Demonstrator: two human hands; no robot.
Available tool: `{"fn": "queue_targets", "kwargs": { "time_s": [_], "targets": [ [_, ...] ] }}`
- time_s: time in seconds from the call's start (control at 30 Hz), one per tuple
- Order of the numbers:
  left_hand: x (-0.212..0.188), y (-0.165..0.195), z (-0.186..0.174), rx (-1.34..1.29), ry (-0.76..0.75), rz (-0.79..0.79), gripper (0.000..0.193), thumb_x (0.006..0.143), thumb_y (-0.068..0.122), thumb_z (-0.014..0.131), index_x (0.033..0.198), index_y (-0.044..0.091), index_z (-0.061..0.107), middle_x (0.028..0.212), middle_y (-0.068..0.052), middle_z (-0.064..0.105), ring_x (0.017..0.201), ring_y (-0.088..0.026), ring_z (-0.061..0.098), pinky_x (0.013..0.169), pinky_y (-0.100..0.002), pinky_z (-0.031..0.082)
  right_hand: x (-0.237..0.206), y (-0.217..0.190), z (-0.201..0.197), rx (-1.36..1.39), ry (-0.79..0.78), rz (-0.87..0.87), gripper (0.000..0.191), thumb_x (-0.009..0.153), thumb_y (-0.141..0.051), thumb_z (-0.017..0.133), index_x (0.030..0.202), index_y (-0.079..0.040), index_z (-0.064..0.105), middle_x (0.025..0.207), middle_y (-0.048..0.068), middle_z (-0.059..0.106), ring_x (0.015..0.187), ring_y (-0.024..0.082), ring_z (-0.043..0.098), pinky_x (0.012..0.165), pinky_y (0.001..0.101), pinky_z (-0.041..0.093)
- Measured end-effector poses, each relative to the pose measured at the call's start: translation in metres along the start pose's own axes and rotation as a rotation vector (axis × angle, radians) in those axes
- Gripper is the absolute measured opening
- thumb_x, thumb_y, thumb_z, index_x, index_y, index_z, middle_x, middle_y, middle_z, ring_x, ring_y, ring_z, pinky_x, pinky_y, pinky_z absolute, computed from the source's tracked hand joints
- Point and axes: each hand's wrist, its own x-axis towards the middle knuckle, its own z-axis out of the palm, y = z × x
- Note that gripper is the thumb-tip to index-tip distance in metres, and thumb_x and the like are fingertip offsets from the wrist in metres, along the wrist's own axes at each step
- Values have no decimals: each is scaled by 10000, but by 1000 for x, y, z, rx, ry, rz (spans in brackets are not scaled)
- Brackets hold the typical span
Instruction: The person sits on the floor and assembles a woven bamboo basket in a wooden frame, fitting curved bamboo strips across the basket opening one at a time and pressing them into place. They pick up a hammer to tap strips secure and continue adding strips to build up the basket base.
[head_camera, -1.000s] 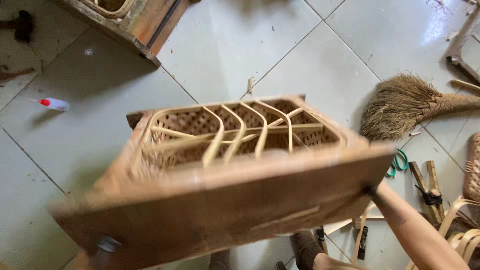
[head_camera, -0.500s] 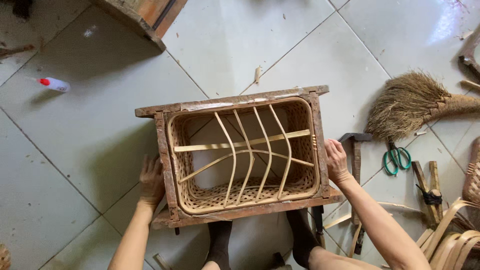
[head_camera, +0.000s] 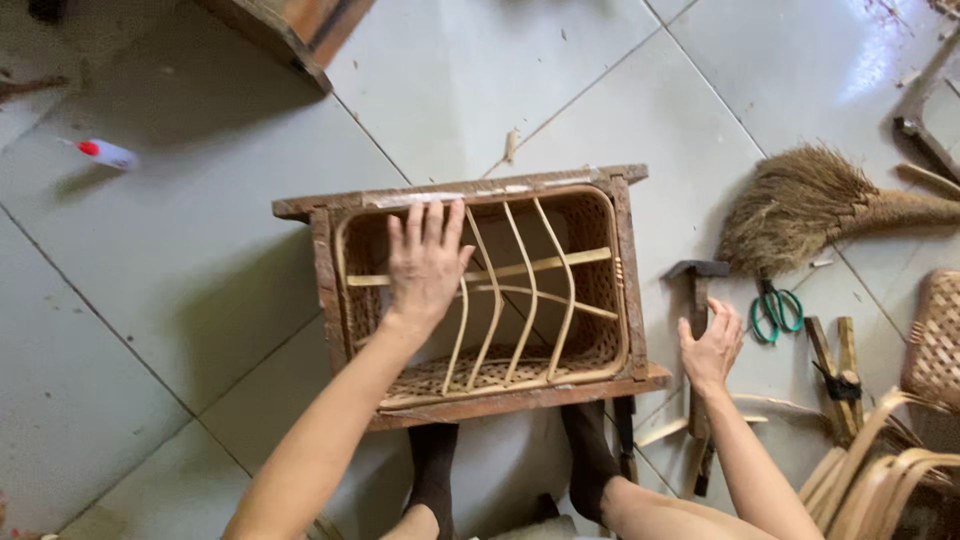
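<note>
Hands: left hand (head_camera: 425, 262) over frame (head_camera: 322, 290), right hand (head_camera: 712, 350) on hammer (head_camera: 697, 300).

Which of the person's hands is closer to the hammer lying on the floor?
The right hand. It rests on the hammer, over its handle just below the head. The left hand is well off to the side, spread over the cane ribs of the wooden-framed wicker basket.

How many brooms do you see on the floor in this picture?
1. The broom lies on the tiled floor at the right, beyond the hammer and green scissors. Its handle runs out of the picture; others may lie outside view.
</note>
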Motion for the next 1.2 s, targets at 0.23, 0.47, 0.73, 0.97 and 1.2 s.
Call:
{"fn": "queue_targets", "kwargs": {
  "time_s": [0.23, 0.47, 0.73, 0.97, 1.2],
  "targets": [
    [-15, -38, 9, -70, -214, -210, 544, 1036, 476, 584, 1545, 315, 480, 1449, -95, 453, 1416, -274, 388, 1150, -706, 293, -6, 25, 10, 220, -62, 214, 451, 941, -195, 778, 1322, -30, 602, 1066, 141, 685, 958, 303, 677, 854, 435, 533],
    [-22, -27, 12, -108, -86, -299, 499, 1008, 510, 601, 1476, 343, 548, 1474, -128, 391, 1475, -380, 277, 1050, -865, 180, 54, -44, -52, 776, -254, 308, 300, 1047, -142, 589, 1317, -64, 485, 810, 34, 617, 523, 95, 533, 379, 262, 428],
    [-30, -30, 25, -33, -26, -222, 560, 1056, 550, 575, 1559, 315, 502, 1523, -146, 370, 1488, -456, 261, 1092, -859, 159, 93, -211, -66, 568, -343, -667, 628, 1031, -28, 585, 1606, -149, 364, 1075, 174, 692, 838, 274, 692, 695, 388, 599],
    [-29, -31, 31, 21, -76, -200, 627, 1010, 580, 534, 1576, 324, 452, 1555, -167, 341, 1484, -487, 252, 1095, -841, 191, 94, -252, -52, 442, -489, -649, 688, 979, -51, 658, 1584, -107, 337, 1095, 194, 677, 777, 326, 685, 649, 430, 590],
    [-28, -62, 16, -87, -139, -309, 486, 1062, 472, 588, 1501, 271, 533, 1516, -85, 469, 1454, -271, 409, 1185, -796, 128, 95, -251, -41, 539, -442, -696, 689, 992, -4, 617, 1606, -96, 319, 1081, 179, 672, 839, 313, 689, 708, 428, 587]
  ]
}}
